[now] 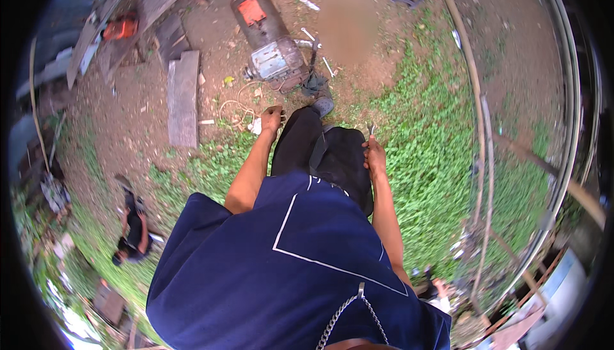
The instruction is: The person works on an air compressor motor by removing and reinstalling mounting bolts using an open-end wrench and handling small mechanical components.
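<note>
I look straight down my blue shirt and black trousers at bare earth and grass. My left hand (271, 120) hangs in front of my left leg, fingers curled, and I cannot see anything in it. My right hand (375, 154) rests by my right thigh, closed around a small metal tool (371, 130) whose tip sticks up above the fingers. Just ahead of my feet lies a grey electric motor (268, 37) with an orange label, on the dirt. Loose metal wrenches (311, 37) lie beside it.
A flat wooden plank (183, 97) lies left of the motor, with more boards and an orange tool (120, 28) beyond. Another person (132, 232) crouches on the grass at lower left. A long bent pole (476, 101) and curved metal bars run along the right.
</note>
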Available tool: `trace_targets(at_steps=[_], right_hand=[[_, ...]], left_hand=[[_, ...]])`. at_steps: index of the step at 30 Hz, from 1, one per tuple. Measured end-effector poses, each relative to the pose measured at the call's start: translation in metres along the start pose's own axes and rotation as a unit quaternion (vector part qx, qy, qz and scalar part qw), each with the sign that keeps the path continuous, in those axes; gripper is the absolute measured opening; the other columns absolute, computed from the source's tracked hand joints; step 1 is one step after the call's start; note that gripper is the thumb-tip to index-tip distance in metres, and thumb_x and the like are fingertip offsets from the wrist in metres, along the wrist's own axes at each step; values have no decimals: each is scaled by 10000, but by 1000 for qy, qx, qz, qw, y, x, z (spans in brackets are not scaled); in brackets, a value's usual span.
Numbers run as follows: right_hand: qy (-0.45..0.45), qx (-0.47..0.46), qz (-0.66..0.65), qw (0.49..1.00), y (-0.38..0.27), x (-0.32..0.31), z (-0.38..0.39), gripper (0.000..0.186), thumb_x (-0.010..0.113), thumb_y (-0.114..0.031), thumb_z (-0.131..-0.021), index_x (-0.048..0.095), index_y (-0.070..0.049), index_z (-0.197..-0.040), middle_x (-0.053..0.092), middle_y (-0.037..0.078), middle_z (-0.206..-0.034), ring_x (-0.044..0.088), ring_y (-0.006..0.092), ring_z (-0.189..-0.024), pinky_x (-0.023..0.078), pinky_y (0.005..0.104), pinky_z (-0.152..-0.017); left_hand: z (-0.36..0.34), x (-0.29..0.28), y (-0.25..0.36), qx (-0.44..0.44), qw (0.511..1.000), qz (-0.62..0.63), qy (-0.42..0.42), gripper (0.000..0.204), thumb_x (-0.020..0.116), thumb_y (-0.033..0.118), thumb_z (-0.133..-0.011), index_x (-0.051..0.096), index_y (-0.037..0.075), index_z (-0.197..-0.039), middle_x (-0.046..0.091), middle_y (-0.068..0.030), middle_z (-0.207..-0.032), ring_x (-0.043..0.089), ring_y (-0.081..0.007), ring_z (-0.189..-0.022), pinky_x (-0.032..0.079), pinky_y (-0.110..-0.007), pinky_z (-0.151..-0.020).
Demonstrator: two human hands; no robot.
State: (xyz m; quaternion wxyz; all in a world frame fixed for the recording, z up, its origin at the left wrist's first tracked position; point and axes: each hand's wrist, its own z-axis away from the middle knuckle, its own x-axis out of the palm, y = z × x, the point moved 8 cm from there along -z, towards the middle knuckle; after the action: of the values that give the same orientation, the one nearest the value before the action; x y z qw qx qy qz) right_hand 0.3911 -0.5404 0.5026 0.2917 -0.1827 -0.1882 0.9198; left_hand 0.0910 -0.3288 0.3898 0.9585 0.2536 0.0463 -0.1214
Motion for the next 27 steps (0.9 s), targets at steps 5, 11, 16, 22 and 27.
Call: trace_targets(at_steps=[5, 11, 16, 22, 27], right_hand=[[-81, -50, 181, 979, -43, 33, -69, 476, 540, -470, -926, 611, -23, -779, 429, -25, -586, 408, 74, -514, 342, 243, -461], [-189, -284, 305, 889, -77, 147, -139, 344, 632, -358, -897, 646, -15, -886, 462, -51, -651, 413, 67, -618, 344, 252, -552], [-171, -403, 429, 790, -128, 282, -159, 237, 646, -252, -884, 647, -32, -972, 548, 84, -680, 470, 186, -600, 384, 321, -538], [-52, -689, 467, 551, -155, 461, -208, 185, 577, -183, -895, 644, -92, -1040, 641, 111, -906, 584, 313, -845, 427, 419, -762], [-25, -664, 539, 518, -142, 509, -263, 200, 600, -177, -860, 632, -95, -1038, 625, 98, -926, 566, 270, -902, 377, 403, -766]], left_hand=[[24, -18, -26, 60, 991, 66, 97, 334, 597, 339, -895, 627, 37, -1035, 654, -39, -865, 592, -120, -713, 461, -277, -616], [41, -37, -133, -58, 941, 255, 216, 300, 573, 276, -902, 611, 47, -1092, 647, -29, -890, 578, -107, -709, 454, -260, -594], [-27, -64, -169, -97, 928, 279, 225, 295, 570, 268, -901, 606, 56, -1104, 644, -24, -864, 574, -97, -702, 454, -250, -591], [-245, -98, -227, -149, 962, 175, 149, 327, 578, 351, -874, 641, 65, -1019, 677, -90, -860, 635, -216, -755, 506, -340, -648], [-446, -164, -179, -52, 982, -65, 168, 340, 586, 380, -812, 677, 107, -993, 662, -160, -1042, 619, -343, -994, 484, -412, -867]])
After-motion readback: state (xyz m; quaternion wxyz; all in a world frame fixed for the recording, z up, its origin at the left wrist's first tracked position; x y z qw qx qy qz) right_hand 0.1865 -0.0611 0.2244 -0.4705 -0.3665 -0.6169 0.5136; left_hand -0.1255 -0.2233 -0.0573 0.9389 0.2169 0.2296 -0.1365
